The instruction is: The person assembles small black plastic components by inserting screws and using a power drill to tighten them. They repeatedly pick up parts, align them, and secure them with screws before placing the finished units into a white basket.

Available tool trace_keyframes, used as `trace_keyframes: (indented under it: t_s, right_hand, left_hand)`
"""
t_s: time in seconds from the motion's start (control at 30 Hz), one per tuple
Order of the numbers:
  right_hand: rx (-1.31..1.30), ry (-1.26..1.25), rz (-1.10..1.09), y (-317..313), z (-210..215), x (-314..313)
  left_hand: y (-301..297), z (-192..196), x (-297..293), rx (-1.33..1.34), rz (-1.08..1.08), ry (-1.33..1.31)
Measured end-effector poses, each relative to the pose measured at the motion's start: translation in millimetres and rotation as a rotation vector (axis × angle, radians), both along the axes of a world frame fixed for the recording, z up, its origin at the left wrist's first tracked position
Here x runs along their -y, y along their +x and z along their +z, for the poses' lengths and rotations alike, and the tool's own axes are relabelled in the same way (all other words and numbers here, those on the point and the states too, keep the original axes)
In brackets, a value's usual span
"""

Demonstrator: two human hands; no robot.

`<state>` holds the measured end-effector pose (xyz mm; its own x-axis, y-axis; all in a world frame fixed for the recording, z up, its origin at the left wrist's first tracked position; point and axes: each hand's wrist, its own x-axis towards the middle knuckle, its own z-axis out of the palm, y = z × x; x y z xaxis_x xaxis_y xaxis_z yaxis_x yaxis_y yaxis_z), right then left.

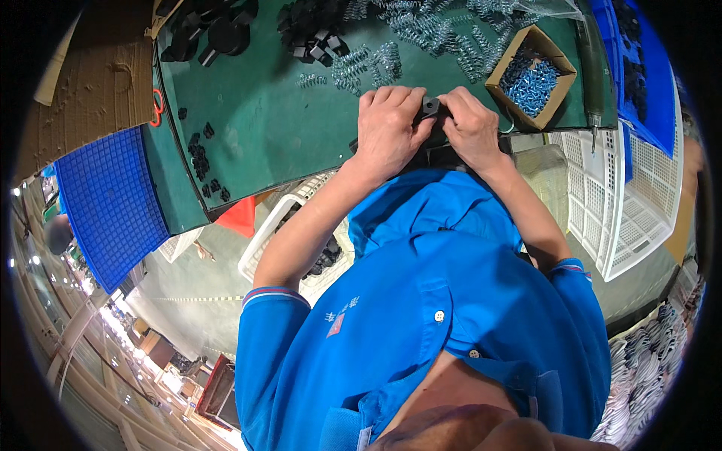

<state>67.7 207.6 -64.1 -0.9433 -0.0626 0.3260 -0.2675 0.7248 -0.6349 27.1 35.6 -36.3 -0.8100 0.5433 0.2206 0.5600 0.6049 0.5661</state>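
A: Largest first. What's underneath?

B: Green table point(278, 128), running across the top of the view. Blue plastic basket point(113, 203) hangs at its left end.

A: On the table?

B: Loose heap of springs point(376, 66), on the far side of the hands. Small cardboard box point(560, 92) just beside the right hand point(474, 128), its top open.

A: Hands?

B: Near the table's front edge, close together, backs up. Left hand point(389, 124): fingers point(391, 98) curled well in, thumb opposite, little gap, pinching a black block point(429, 107). Right hand: fingers bent, nearly closed, tips up against the block's right side. Whether they grip or only touch, cannot tell.

A: The block. Where, and which way?

B: Between the two hands, over the front of the table. Bare face with a round hole turns up toward the head camera. Long axis: cannot tell, fingers cover too much of it.

A: Smallest?

B: Bluish metal screws point(532, 89), piled inside the cardboard box, pointing every way.
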Motion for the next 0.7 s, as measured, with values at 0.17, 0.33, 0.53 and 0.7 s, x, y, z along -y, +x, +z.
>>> trace_keyframes:
  t_s: [0.17, 0.33, 0.53, 0.7]
  right_hand:
    - [0.000, 0.034, 0.020, 0.5, -4.5, -3.3]
    - [0.027, 0.037, 0.052, -1.6, -0.1, -5.2]
    - [0.082, 0.058, 0.108, -5.0, -1.4, -11.4]
    - [0.180, 0.068, 0.062, -0.7, 13.1, -5.9]
  left_hand:
    - [-2.8, 12.7, 0.3, 0.145, -0.043, -0.176]
    - [2.8, 15.4, -9.8, 0.030, -0.024, -0.293]
    - [-3.0, 18.4, -17.2, -0.017, -0.062, -0.469]
    - [-8.7, 21.5, -13.5, -0.077, -0.151, -0.515]
